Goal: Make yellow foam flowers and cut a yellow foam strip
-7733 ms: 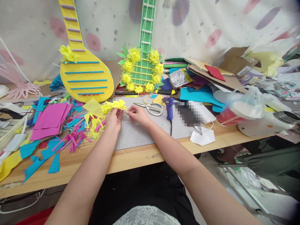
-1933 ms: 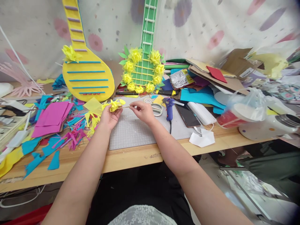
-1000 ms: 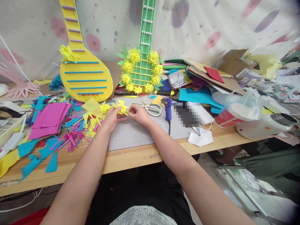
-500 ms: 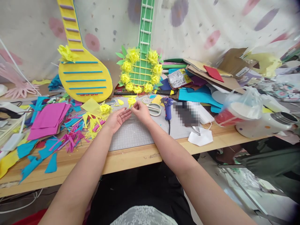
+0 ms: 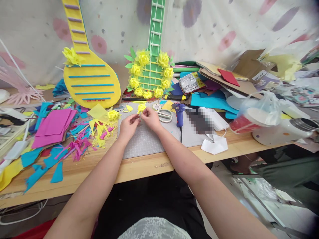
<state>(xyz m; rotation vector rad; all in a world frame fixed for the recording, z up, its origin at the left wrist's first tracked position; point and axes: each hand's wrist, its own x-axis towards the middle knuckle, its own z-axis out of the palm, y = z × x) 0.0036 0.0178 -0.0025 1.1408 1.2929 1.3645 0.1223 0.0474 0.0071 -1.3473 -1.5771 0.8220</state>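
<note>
- Yellow paper flower (image 5: 141,108), one: over the far part of the grey cutting mat (image 5: 143,144), at the right fingertips. Judged light, soft, easily crushed; best held at the base, below the petals.
- Right hand (image 5: 151,119): thumb and fingers pinching the flower's base.
- Left hand (image 5: 129,126): fingertips bunched just beside; cannot tell whether they grasp anything.
- Red-and-white cup (image 5: 245,123), at right, with translucent plastic bag (image 5: 268,107): contents hidden.
- White container (image 5: 270,136), beside the cup, metallic mouth: inside not discernible.
</note>
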